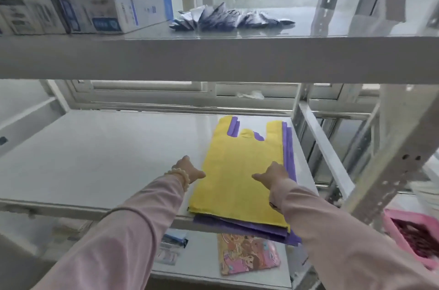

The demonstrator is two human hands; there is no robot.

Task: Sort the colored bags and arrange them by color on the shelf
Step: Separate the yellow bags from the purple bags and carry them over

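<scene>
- While the yellow bag [237,170] lay on purple bags [289,159] at the right end of the shelf [118,159], the left hand [190,170] touched its left edge (fingers hidden, grip unclear).
- On its right side the right hand [275,174] pressed flat, thumb spread.

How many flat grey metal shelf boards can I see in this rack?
3. The top board carries white cardboard boxes; the middle board holds the yellow plastic bag stacked on purple bags; the lowest board, below, holds a cartoon-printed packet. Others may be hidden.
</scene>
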